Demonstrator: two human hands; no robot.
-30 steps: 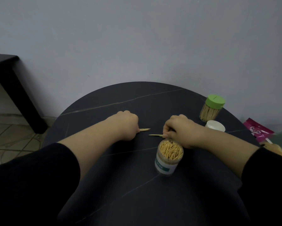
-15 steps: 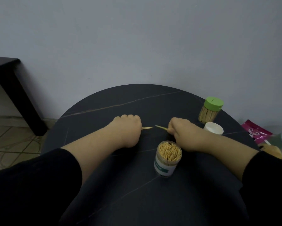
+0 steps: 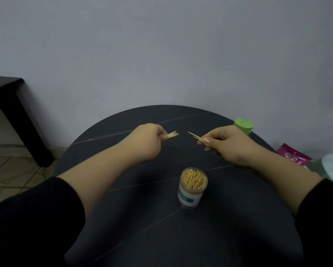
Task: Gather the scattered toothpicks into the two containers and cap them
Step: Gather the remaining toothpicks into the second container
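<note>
Both hands are above the dark round tabletop (image 3: 161,237). The left hand (image 3: 146,143) pinches a few toothpicks (image 3: 172,134); the right hand (image 3: 229,145) pinches two more (image 3: 195,136). The open container (image 3: 193,186), full of toothpicks, stands near the person between the arms. The green-capped container (image 3: 243,125) is behind the right hand.

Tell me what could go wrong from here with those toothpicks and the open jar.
1. The open jar looks packed to its rim; pushing more in could scatter sticks or tip it.
2. The left hand and right hand each pinch a few toothpicks by one end; some may slip onto the table.
3. The green-lidded jar stands near the table edge behind the right hand; a sweep might knock it off.
</note>
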